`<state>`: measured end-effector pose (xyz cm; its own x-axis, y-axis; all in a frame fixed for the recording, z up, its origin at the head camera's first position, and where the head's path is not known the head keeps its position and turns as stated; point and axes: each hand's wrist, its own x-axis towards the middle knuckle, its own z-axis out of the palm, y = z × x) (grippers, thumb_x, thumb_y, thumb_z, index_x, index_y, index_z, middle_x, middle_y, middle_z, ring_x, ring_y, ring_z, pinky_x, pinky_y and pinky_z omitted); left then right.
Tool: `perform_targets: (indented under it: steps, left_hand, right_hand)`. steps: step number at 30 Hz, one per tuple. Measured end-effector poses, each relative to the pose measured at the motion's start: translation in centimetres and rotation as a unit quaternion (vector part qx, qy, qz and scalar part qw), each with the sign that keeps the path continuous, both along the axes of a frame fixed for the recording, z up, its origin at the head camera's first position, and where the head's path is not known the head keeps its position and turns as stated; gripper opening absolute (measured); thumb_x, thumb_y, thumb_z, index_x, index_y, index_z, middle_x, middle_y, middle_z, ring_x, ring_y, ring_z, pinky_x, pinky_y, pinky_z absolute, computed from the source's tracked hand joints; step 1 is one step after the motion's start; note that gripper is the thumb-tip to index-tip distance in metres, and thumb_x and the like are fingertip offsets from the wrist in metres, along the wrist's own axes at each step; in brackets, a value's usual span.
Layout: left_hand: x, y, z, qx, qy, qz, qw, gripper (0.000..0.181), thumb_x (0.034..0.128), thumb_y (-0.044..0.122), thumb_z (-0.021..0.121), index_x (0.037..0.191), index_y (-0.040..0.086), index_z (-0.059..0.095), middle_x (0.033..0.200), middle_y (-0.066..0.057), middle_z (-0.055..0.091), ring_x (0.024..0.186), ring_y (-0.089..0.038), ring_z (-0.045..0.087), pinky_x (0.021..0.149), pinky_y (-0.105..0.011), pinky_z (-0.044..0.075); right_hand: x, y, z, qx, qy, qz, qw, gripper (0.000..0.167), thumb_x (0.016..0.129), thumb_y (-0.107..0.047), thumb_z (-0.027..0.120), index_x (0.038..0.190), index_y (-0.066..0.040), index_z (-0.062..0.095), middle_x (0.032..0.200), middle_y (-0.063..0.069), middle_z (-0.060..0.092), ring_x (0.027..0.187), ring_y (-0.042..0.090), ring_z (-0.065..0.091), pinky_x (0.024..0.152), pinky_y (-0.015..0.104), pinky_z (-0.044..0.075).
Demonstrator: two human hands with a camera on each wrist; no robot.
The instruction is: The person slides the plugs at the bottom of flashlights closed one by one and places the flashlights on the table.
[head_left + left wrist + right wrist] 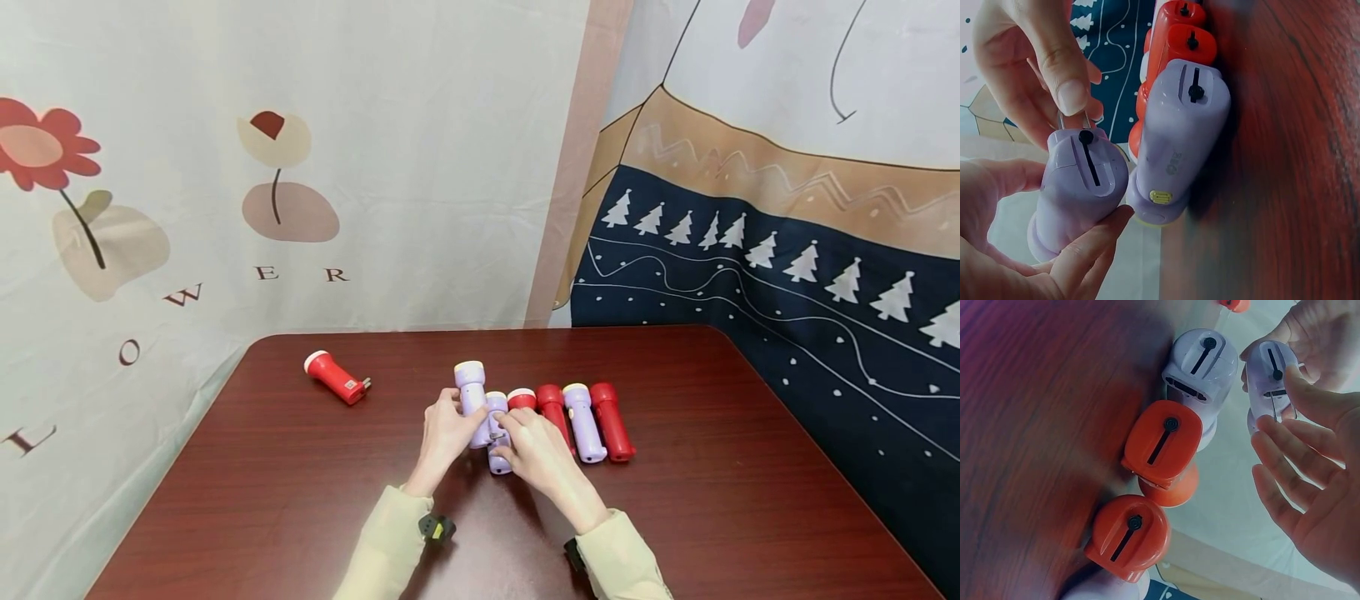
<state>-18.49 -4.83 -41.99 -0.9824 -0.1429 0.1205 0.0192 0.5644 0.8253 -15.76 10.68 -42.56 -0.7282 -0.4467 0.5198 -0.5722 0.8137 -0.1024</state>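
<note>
In my left hand [446, 431] I grip a pale purple flashlight [470, 385], fingers and thumb round its body. Its tail end carries a black slider [1086, 137] in a slot, and two metal plug prongs [1274, 407] stick out there. My right hand [542, 448] is at that tail end, thumb beside the slider and fingertips by the prongs, the fingers fairly straight in the right wrist view. Whether they touch the prongs is unclear. Close by on the table lies another purple flashlight [500, 461], partly behind the right hand.
To the right, a row continues with a white-rimmed red flashlight [522, 398], a red one [551, 398], a purple one [585, 423] and another red one [612, 425]. Apart at the left lies a red flashlight [333, 377] with prongs out. All rest on a brown table [225, 517].
</note>
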Motion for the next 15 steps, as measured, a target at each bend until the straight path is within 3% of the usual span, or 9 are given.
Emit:
perform_targets:
  steps: [15]
  left_hand:
    - [0.02,0.36,0.18,0.009,-0.007,-0.003,0.9999,0.048,0.0760,0.026,0.073,0.110,-0.003,0.057,0.095,-0.020,0.071,0.083,-0.028,0.068,0.071,-0.037,0.054]
  right_hand:
    - [0.00,-0.04,-0.12,0.011,0.020,0.008,0.9997,0.043,0.071,-0.027,0.082,0.107,-0.009,0.068,0.091,0.000,0.067,0.081,0.015,0.059,0.070,0.027,0.051]
